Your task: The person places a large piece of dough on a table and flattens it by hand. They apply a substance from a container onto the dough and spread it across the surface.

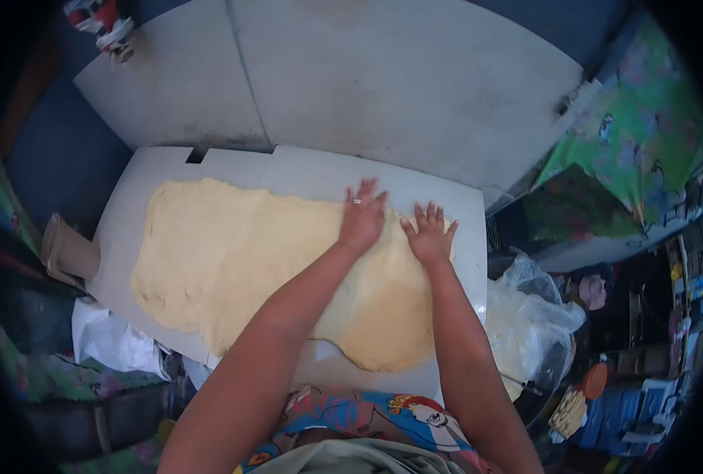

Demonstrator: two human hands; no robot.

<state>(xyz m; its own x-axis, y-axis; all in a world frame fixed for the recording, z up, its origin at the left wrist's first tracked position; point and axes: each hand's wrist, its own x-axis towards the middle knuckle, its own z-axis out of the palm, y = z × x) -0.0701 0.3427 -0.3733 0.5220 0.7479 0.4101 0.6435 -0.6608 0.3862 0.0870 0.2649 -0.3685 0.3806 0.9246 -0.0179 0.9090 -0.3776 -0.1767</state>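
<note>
A wide, flat sheet of pale yellow dough (pixel 233 245) covers much of a white board (pixel 466 276). My left hand (pixel 362 215) rests at the dough's far edge, its fingers spread and a little blurred, with a ring on one finger. Just to the right, my right hand (pixel 429 235) lies palm down with fingers stretched out on the dough's far right corner. Neither hand grips anything. Part of the near edge of the dough is hidden behind my left forearm.
Behind the board rises a whitish panel (pixel 399 71). A beige pitcher (pixel 71 249) stands at the left edge, with a white bag (pixel 114 340) below it. To the right are clear plastic bags (pixel 533 308), green patterned cloth (pixel 628 134) and cluttered shelves (pixel 643 363).
</note>
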